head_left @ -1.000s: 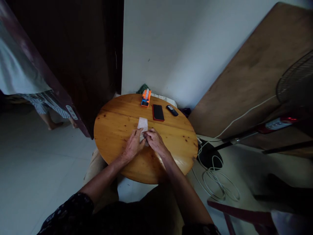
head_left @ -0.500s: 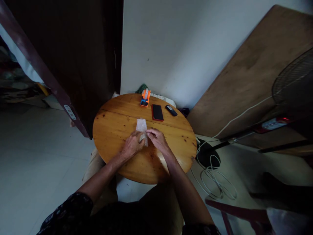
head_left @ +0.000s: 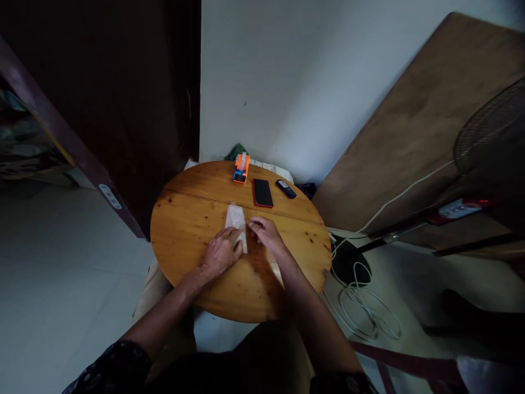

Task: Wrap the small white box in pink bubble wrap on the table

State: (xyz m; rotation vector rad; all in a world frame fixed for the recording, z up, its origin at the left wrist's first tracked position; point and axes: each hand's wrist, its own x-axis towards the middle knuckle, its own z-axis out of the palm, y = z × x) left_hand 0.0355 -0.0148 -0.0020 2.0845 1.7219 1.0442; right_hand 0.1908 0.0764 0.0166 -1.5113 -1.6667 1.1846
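A small pale translucent packet (head_left: 237,220) lies flat near the middle of a round wooden table (head_left: 192,230). My left hand (head_left: 221,254) rests on its near end with curled fingers pressing it down. Just to the right of the packet, my right hand (head_left: 266,232) has its fingertips bent and touching the packet's right edge. The packet's near part is hidden under my left fingers.
At the table's far side lie an orange and blue gadget (head_left: 241,167), a black phone with a red rim (head_left: 262,192) and a small dark remote (head_left: 286,189). A dark door (head_left: 123,109) stands left. Right are a leaning wooden board (head_left: 410,137), a fan (head_left: 492,142) and coiled white cable (head_left: 365,312).
A person who stood in the doorway at far left has gone from view. My right hand has slid from the packet's near end to its right edge. The view has shifted slightly.
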